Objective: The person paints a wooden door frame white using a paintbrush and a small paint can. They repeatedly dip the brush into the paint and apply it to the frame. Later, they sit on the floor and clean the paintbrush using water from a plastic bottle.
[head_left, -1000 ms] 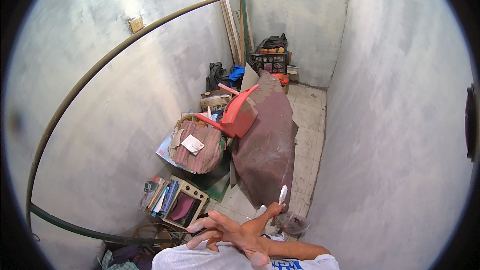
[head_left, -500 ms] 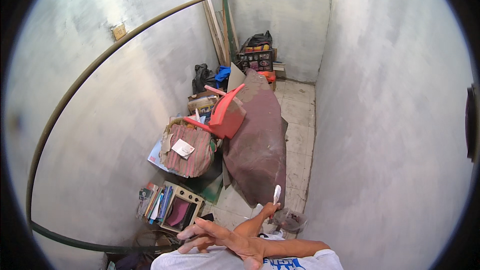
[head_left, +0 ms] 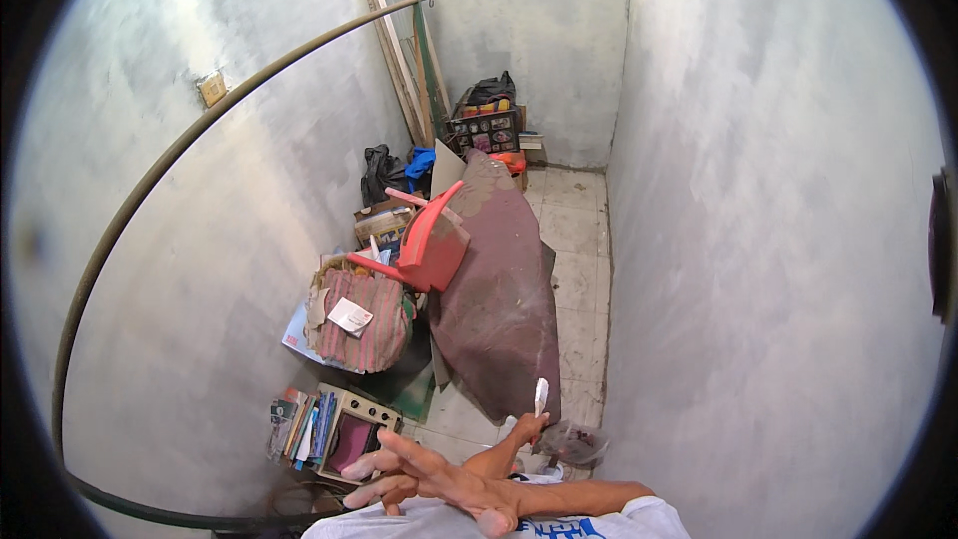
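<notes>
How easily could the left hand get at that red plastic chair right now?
Probably not easily. The left hand is close to the chest, gripping a small white thing, while the red chair lies far off on the clutter, beside a brown mat.

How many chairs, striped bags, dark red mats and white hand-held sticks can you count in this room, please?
Red plastic chairs: 1
Striped cloth bags: 1
Dark red mats: 1
White sticks: 1
Total: 4
</notes>
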Motion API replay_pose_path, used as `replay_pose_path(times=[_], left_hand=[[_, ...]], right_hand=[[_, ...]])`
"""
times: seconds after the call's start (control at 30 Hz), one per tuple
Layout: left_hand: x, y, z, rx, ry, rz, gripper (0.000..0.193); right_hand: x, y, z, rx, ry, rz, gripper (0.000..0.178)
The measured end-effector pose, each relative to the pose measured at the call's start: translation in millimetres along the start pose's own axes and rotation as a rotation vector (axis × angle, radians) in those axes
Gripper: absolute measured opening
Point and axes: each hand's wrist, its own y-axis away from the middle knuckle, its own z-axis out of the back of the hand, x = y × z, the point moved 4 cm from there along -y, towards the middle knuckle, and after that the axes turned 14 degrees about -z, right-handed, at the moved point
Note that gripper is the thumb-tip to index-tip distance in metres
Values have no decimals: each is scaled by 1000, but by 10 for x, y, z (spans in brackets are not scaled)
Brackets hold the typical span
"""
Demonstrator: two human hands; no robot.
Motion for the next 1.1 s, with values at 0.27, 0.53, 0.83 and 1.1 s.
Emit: replay_pose_path(times=[0.27,0.53,0.83,1.1], left_hand=[[154,-69,11,-9,21,-79,53],[132,-70,15,-27,11,-52,53],[-129,34,38,77,-98,-25,56],[-879,296,5,206,541,-201,49]], right_hand=[[-4,-4,-9,5,-9,60,139],[-50,36,-22,43,15,54,133],[-157,-71,136,-47,11,58,115],[-114,697,657,-533,53,31,110]])
